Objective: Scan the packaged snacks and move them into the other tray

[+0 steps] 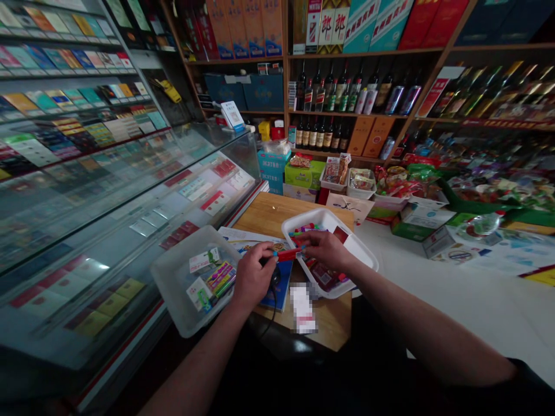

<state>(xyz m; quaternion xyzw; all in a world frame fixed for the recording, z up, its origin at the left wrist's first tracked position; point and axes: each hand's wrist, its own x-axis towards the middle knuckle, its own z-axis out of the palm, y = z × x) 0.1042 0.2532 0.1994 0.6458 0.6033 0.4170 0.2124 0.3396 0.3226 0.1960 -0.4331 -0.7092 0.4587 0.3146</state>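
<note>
Between my two hands is a small red stick-shaped item. My left hand pinches its left end, above a blue booklet and a dark object with a cord. The fingers of my right hand close on its right end, over a white foam tray. Colourful small items and a dark red packet lie in that tray. To the left, a translucent bin holds several small boxes.
The wooden table carries the tray and booklet, with a blurred white item near its front edge. A glass display counter runs along the left. Shelves of bottles and boxes of packaged goods stand behind.
</note>
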